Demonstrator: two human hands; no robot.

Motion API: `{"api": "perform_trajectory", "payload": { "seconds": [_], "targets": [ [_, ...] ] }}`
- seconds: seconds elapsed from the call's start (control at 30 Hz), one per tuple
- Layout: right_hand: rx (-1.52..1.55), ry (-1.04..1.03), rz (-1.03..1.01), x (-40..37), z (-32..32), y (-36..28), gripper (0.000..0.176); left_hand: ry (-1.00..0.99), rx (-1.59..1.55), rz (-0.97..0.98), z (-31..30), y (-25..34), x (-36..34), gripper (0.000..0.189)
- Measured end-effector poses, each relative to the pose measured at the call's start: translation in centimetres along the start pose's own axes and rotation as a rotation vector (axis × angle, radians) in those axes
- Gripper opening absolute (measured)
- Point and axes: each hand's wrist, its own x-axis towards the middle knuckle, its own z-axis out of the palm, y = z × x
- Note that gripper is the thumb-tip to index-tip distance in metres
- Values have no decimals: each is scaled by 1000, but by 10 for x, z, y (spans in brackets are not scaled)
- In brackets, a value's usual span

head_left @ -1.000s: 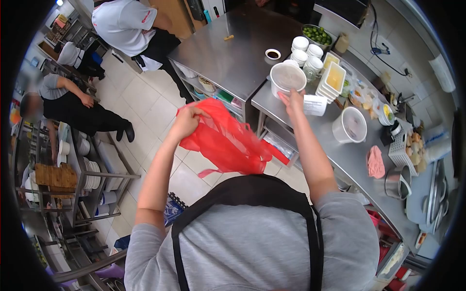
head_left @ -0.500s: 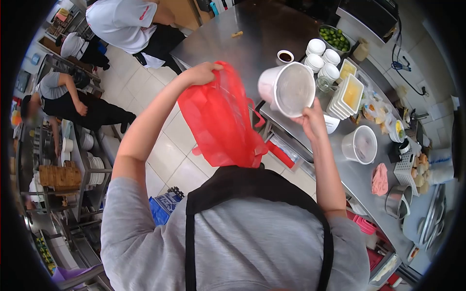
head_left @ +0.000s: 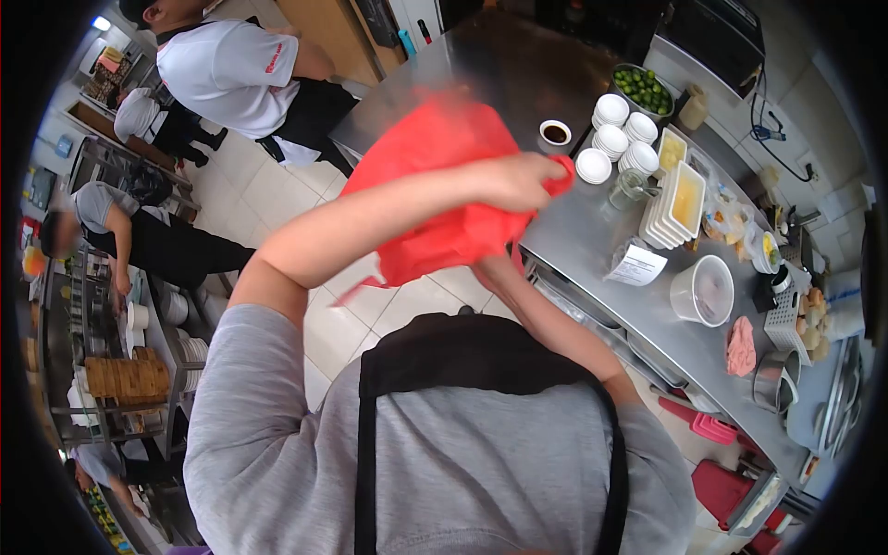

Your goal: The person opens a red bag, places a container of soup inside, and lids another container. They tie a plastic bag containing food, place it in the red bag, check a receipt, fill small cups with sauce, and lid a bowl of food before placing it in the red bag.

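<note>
A red plastic bag [head_left: 444,157] hangs in front of me, its far end blurred by motion. My left hand [head_left: 529,181] grips the bag's edge at its right side, close to the steel counter's edge. The wrist of my right arm reaches to the bag's lower side, where the red plastic hides my right hand and anything it holds. A lidded white tub [head_left: 701,290] stands on the counter to the right, beside a printed paper slip [head_left: 638,264].
The steel counter [head_left: 592,231] carries stacked white cups [head_left: 611,110], a cup of dark sauce [head_left: 555,133], a bowl of limes [head_left: 642,90], stacked trays [head_left: 684,199] and a pink cloth [head_left: 741,346]. People stand at the left, the nearest in a white shirt [head_left: 227,74].
My left hand has moved right with the bag's edge. My right hand has gone down and left, out of sight behind the red plastic, and the white tub it held no longer shows.
</note>
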Motion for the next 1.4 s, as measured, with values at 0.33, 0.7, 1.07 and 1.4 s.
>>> {"api": "perform_trajectory", "payload": {
  "seconds": [0.33,0.7,1.07,1.4],
  "targets": [
    [-321,62,-283,85,44,-37,46,329,-40,194,-57,8,-89,44],
    [-330,293,-39,100,37,-96,45,960,-311,-79,1,-254,-92,62],
    [-926,361,191,107,32,-157,34,1049,-814,-195,-48,-268,-131,61],
    [-1998,44,354,147,8,-193,31,851,-831,-279,4,-193,-141,59]
  ]
}}
